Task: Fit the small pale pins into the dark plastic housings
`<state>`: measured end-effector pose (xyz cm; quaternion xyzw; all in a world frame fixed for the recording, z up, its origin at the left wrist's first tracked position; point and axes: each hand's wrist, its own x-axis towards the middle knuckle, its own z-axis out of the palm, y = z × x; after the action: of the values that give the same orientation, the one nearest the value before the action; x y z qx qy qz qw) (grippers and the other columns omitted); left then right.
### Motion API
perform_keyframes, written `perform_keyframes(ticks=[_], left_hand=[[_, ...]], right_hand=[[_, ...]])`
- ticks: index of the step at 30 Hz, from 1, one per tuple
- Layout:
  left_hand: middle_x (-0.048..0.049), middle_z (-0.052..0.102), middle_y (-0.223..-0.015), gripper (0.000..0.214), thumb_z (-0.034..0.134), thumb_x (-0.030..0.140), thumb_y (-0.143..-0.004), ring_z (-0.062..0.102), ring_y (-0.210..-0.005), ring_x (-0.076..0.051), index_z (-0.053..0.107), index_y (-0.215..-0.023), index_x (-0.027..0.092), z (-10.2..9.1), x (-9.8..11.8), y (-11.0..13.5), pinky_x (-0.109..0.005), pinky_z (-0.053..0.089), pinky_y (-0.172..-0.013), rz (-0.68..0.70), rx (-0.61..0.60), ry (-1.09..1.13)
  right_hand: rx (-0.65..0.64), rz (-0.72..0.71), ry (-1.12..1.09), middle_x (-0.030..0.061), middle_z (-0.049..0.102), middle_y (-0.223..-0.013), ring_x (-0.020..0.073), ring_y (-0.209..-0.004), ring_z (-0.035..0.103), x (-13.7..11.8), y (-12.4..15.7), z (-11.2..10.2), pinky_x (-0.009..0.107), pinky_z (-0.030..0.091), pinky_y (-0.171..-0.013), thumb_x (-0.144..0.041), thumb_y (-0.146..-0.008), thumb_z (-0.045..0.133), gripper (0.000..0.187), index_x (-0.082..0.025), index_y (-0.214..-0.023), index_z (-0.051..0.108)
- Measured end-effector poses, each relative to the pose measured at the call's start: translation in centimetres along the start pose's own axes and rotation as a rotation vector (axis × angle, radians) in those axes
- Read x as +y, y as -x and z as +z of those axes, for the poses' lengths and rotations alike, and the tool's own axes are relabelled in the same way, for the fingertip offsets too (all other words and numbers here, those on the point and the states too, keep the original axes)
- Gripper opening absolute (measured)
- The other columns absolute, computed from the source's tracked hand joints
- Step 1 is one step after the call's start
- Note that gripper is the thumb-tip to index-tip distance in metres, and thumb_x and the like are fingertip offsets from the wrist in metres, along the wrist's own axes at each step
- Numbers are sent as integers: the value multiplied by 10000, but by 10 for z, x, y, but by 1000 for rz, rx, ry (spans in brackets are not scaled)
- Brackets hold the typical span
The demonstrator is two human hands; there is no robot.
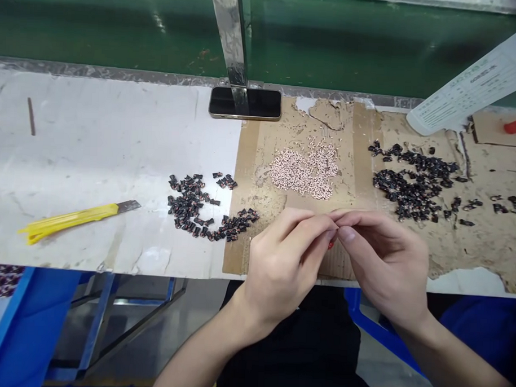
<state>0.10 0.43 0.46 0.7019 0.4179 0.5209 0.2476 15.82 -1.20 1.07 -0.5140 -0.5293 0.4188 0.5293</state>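
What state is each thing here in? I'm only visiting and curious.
Left hand, fingertips pinched against the right hand's
Right hand, fingertips pinched; anything held is hidden
Yellow utility knife, lying flat, blade extended
Phone, lying flat, dark side up
Pale pink parts, heaped in one patch
Black parts, loosely clustered
Cardboard, torn and worn

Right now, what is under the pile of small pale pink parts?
A worn brown cardboard sheet lies under the small pale pink parts; the patch beneath them is covered and cannot be seen.
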Motion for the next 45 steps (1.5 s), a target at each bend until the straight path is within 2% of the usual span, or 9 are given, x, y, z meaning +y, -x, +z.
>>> perform_keyframes(ticks=[5,9,14,17,25,29,33,37,45], left_hand=[[-54,765,-975,92,683,73,-979,736,-884,-104,748,-1002,135,0,2,6,-184,613,-828,13,-54,-30],[-19,773,-964,104,738,77,-947,740,-866,-92,738,-1001,165,1,1,16,-162,622,-811,-76,-47,19],[17,787,-986,170,749,53,-925,744,-887,-90,728,-1024,190,-7,-5,26,-166,646,-778,-264,29,78],[0,788,-1026,181,728,62,-940,740,-907,-100,767,-1057,194,-13,-7,28,-183,648,-793,-313,46,58],[-38,788,-1063,221,694,86,-962,746,-962,-156,806,-1101,217,-17,-11,28,-263,664,-868,-346,69,51],[-33,787,-1070,246,695,57,-951,747,-955,-138,810,-1102,214,-19,-8,26,-237,654,-889,-384,28,117],[-25,813,-1024,219,709,57,-940,784,-883,-135,817,-1049,212,-12,0,22,-211,677,-826,-561,-81,384],[-13,841,-1006,199,735,62,-921,817,-860,-139,813,-1035,206,-2,7,21,-174,686,-789,-719,-70,643],[-3,846,-984,186,767,59,-892,813,-857,-127,839,-966,214,-2,10,22,-138,669,-770,-691,-66,582]], right_hand=[[-74,-70,101,15,797,-1051,127,-992,768,-3,3,-6,207,636,-878,-101,-972,670,159,-239,-1002,741],[-85,-63,190,14,765,-1042,120,-973,747,3,13,-18,226,611,-893,-94,-979,649,150,-230,-1009,704],[-109,-228,611,61,741,-1130,198,-1088,710,16,22,-34,355,564,-978,-81,-913,709,182,-222,-1027,687],[-160,-334,841,78,747,-1152,237,-1078,713,20,23,-37,399,566,-946,-82,-882,737,220,-228,-1037,683],[-217,-436,943,80,751,-1205,281,-1071,713,23,20,-35,453,567,-902,-87,-873,727,307,-279,-1107,671],[-181,-365,856,72,750,-1175,273,-1090,706,17,21,-33,442,560,-936,-84,-866,737,280,-268,-1072,694],[-78,-99,483,55,732,-1123,221,-1072,713,1,23,-24,384,582,-954,-115,-924,709,153,-249,-996,709],[-44,103,206,37,747,-1097,153,-965,740,-12,23,-13,273,635,-859,-145,-990,657,122,-249,-982,721],[-20,70,249,40,759,-1039,168,-992,749,-13,22,-6,260,654,-847,-149,-976,672,117,-254,-955,719]])
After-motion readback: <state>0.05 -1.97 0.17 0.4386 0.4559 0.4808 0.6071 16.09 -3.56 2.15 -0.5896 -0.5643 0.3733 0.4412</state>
